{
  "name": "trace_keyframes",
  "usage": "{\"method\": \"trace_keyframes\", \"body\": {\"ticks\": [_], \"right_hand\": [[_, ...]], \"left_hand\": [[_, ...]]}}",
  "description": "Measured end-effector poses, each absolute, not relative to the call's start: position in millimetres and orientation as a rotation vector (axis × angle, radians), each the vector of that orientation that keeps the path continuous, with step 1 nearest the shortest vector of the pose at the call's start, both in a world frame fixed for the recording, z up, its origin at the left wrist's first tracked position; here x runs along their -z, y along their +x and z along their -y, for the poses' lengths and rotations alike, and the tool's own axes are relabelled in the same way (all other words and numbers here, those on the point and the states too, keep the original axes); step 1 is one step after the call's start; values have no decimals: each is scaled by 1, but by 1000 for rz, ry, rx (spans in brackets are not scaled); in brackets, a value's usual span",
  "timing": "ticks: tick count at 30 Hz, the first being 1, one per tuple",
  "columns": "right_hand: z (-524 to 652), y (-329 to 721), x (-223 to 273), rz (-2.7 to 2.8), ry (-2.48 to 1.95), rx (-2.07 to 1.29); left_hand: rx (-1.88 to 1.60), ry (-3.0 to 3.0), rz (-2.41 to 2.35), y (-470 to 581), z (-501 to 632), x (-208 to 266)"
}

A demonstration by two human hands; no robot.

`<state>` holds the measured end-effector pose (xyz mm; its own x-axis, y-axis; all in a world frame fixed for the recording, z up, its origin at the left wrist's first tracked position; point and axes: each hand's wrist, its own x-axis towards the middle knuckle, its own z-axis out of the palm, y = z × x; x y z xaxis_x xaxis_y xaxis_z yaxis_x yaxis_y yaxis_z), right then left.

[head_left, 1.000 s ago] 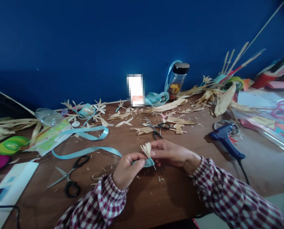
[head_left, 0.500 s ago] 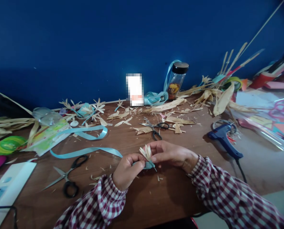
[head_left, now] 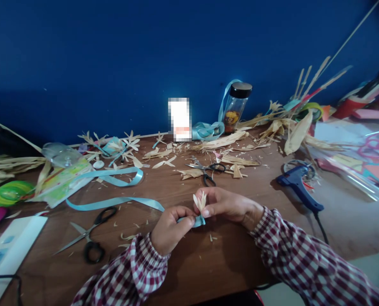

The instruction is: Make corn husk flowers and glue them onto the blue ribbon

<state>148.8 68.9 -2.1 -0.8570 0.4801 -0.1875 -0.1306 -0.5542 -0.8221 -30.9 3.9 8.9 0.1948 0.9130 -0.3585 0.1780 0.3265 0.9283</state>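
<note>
Between the fingertips of my right hand [head_left: 229, 206] is a small pale flower of dried husk petals [head_left: 201, 202], petals upward. My left hand [head_left: 174, 227] is closed, thumb and forefinger pinching a light blue ribbon [head_left: 117, 202] whose end wraps around the flower's base. From my left hand the ribbon runs back across the table to the left in a loop. Open black-handled scissors [head_left: 92, 238] lie left of my left hand. A second, smaller pair of scissors [head_left: 206, 170] rests just beyond my hands.
A blue hot glue gun [head_left: 299, 187] lies at the right. Dried husks [head_left: 224, 140], several finished husk flowers [head_left: 130, 142] and a glass bottle [head_left: 236, 111] stand along the blue wall. A white power strip [head_left: 15, 246] sits at the left edge.
The flower has turned and shifted slightly right between my fingers. The thin stem tip that stuck out below it no longer shows. My hands stay in nearly the same place.
</note>
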Motion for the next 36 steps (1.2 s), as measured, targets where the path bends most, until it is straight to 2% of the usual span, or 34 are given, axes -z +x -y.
{"method": "trace_keyframes", "body": {"ticks": [21, 36], "right_hand": [[-69, 152, 6, 1227, -556, -2406], [-74, 155, 1, 1453, -694, -2307]], "left_hand": [[-491, 1220, -1241, -33, -4, -16], [-550, 1262, -1366, -28, 0, -19]]}}
